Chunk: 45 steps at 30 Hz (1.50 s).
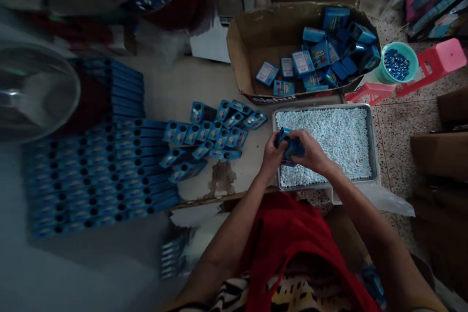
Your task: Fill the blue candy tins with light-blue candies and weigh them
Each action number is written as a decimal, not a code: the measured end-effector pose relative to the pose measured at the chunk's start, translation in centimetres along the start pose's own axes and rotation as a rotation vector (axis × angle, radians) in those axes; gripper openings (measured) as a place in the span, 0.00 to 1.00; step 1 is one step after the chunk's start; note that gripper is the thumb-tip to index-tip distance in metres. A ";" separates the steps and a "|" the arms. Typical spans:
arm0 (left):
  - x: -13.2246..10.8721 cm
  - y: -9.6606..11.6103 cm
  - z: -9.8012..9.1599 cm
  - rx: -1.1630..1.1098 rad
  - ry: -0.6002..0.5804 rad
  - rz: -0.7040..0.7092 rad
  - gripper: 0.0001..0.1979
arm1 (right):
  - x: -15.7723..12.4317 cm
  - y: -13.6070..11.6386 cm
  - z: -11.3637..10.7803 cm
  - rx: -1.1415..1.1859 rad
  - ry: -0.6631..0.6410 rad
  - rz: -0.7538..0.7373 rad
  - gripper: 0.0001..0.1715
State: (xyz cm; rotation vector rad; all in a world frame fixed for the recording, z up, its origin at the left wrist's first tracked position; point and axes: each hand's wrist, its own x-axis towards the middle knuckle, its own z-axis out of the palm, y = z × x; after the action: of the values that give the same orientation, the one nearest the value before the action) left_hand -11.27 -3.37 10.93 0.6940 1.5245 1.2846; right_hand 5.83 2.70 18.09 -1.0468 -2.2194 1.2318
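Observation:
Both my hands hold one small blue box (290, 146) over the near left corner of a metal tray (372, 142) filled with tiny white and pale blue pellets. My left hand (272, 155) grips the box's left end with closed fingers. My right hand (310, 151) wraps over its right side. To the left of the tray, a loose pile of small blue boxes (214, 132) lies on the table, several showing pellets inside.
Rows of flat blue box blanks (98, 175) cover the table's left side. A cardboard carton (252, 44) behind the tray holds several blue packs. A teal cup (397, 63) of blue pieces rests on a pink stool (438, 61). A clear dome (34, 90) sits far left.

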 end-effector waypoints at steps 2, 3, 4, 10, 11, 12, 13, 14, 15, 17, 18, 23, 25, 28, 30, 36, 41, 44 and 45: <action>-1.4 -1.1 -0.4 -0.080 -0.064 -0.067 0.44 | -1.6 0.5 0.9 0.004 0.031 -0.013 0.36; -2.0 -1.6 -0.6 -0.104 -0.085 -0.109 0.48 | -2.3 0.7 1.5 0.006 0.077 0.000 0.35; -2.6 -1.9 -0.7 -0.130 -0.096 -0.159 0.50 | -3.1 1.0 2.1 0.009 0.143 0.036 0.35; -4.7 -2.5 1.1 -0.456 0.167 -0.295 0.41 | -6.9 1.4 6.2 0.408 0.437 0.559 0.42; -4.7 -2.4 1.5 -0.466 0.207 -0.290 0.40 | -7.2 1.4 6.6 0.536 0.410 0.602 0.41; -4.6 -2.3 1.8 -0.466 0.228 -0.292 0.40 | -7.4 1.4 6.8 0.637 0.381 0.622 0.40; -4.4 -2.2 2.1 -0.464 0.234 -0.301 0.40 | -7.5 1.4 6.8 0.704 0.359 0.628 0.40; -4.2 -2.2 2.3 -0.462 0.233 -0.313 0.41 | -7.3 1.4 6.6 0.744 0.349 0.634 0.42; -3.9 -2.1 2.4 -0.460 0.235 -0.324 0.41 | -7.1 1.4 6.3 0.774 0.348 0.646 0.44; -3.3 -2.1 2.5 -0.451 0.250 -0.325 0.39 | -6.2 1.3 5.4 0.863 0.339 0.705 0.50; -3.0 -2.1 2.6 -0.444 0.262 -0.306 0.37 | -5.7 1.2 5.0 0.922 0.333 0.743 0.53; -1.0 -2.8 2.1 -0.282 0.291 -0.121 0.31 | -3.5 1.0 3.1 1.161 0.252 0.886 0.54; -0.3 -3.2 1.7 -0.140 0.271 -0.076 0.31 | -3.2 1.2 2.8 1.213 0.221 0.947 0.46; 0.1 -3.4 1.0 0.011 0.290 -0.056 0.31 | -3.3 1.9 3.1 1.238 0.248 1.014 0.37; 0.0 -3.4 0.6 0.030 0.279 -0.072 0.30 | -3.8 2.2 3.7 1.247 0.296 0.982 0.38; -0.9 -3.1 -0.4 0.061 0.262 -0.128 0.29 | -5.1 1.8 5.5 1.287 0.479 0.780 0.62; -1.5 -2.6 0.0 0.138 0.272 -0.083 0.24 | -4.1 1.0 6.8 1.215 0.578 0.748 0.43; -2.6 -2.0 1.3 0.082 0.280 -0.190 0.24 | -3.1 0.2 8.4 1.202 0.637 0.827 0.44; -3.1 -1.7 1.8 0.068 0.289 -0.236 0.25 | -2.9 -0.2 9.0 1.182 0.661 0.856 0.47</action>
State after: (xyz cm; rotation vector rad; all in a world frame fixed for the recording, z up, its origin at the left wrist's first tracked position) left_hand -8.21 -5.89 10.38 0.3663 1.8309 1.1937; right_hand 1.86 -4.51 13.49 -1.4924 -0.2952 1.7467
